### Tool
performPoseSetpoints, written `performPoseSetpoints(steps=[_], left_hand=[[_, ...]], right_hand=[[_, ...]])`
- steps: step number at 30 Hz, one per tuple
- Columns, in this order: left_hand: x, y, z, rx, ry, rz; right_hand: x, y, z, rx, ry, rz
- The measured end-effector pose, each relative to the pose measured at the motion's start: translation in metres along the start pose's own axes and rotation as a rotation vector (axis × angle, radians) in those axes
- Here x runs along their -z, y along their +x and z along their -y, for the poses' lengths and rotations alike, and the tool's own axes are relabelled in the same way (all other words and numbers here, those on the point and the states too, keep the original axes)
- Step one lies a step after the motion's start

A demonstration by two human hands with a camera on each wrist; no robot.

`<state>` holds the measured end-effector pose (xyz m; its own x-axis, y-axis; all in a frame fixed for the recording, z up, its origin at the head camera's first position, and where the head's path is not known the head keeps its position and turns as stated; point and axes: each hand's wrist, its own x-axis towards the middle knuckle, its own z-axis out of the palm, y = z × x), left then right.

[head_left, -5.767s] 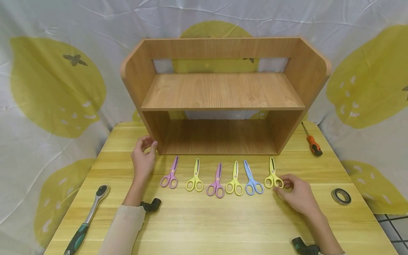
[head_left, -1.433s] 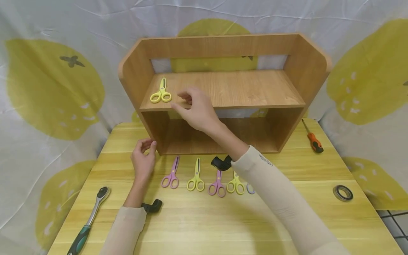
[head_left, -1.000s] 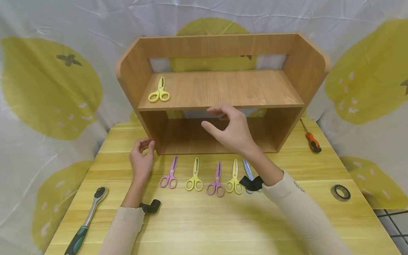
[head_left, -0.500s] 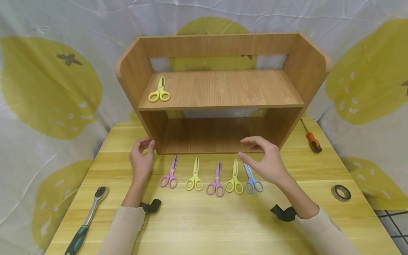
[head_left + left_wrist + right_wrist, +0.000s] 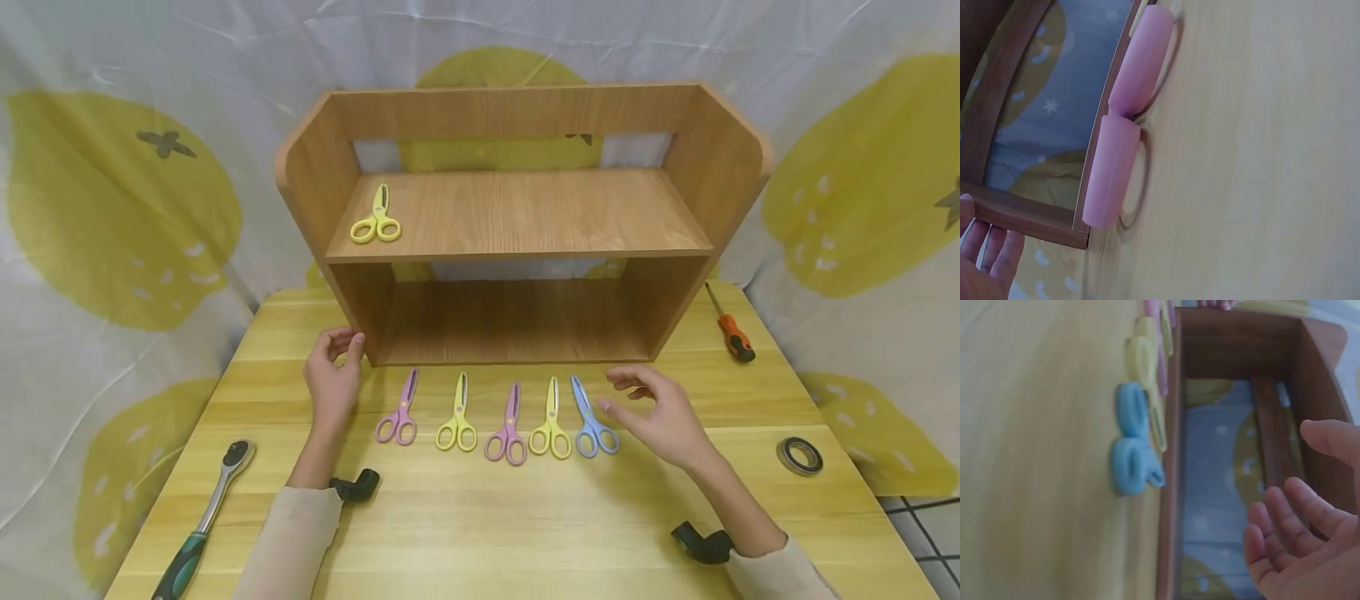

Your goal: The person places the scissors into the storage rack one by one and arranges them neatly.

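Note:
My left hand [image 5: 335, 379] holds the lower left side panel of a two-tier wooden shelf [image 5: 517, 212], thumb at the front edge and fingers outside. Pairs of scissors lie in a row before it: purple scissors [image 5: 400, 419] nearest that hand, yellow scissors [image 5: 458, 422], another purple pair [image 5: 509, 435], another yellow pair [image 5: 552, 428] and blue scissors [image 5: 592, 427]. Just right of the blue pair hovers my right hand [image 5: 663, 421], fingers loosely bent and holding nothing. One more yellow pair of scissors [image 5: 377, 220] lies at the left of the upper tier.
A ratchet wrench [image 5: 213, 508] lies at the table's left. To the shelf's right is an orange-handled screwdriver [image 5: 733, 333], and a ring bearing [image 5: 799, 456] lies farther forward. A lemon-print curtain [image 5: 123, 217] hangs behind the wooden table [image 5: 480, 533].
The right-end yellow scissors moved from the table to the upper tier. My right hand came back from there, down and right, to beside the blue scissors. My left hand stayed at the shelf.

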<state>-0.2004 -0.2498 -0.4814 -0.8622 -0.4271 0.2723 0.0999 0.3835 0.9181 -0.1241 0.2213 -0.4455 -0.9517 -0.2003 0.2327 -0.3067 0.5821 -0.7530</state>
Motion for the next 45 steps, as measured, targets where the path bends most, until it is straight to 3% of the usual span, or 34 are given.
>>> performPoseSetpoints(steps=[7, 12, 20, 33, 45], left_hand=[[0.001, 0.002, -0.001, -0.001, -0.004, -0.013], [0.001, 0.000, -0.002, -0.004, 0.006, -0.007], [-0.001, -0.001, -0.003, 0.004, 0.001, 0.004], [-0.003, -0.001, -0.002, 0.001, 0.002, -0.021], [-0.004, -0.002, -0.002, -0.012, 0.006, -0.034]], right_hand=[[-0.007, -0.012, -0.022, -0.035, -0.039, 0.042], [-0.014, -0.022, -0.028, -0.110, -0.022, 0.075], [-0.026, -0.034, -0.038, -0.155, -0.026, 0.100], [-0.038, -0.040, -0.049, -0.077, -0.130, 0.073], [-0.044, -0.040, -0.044, -0.114, -0.125, 0.033]])
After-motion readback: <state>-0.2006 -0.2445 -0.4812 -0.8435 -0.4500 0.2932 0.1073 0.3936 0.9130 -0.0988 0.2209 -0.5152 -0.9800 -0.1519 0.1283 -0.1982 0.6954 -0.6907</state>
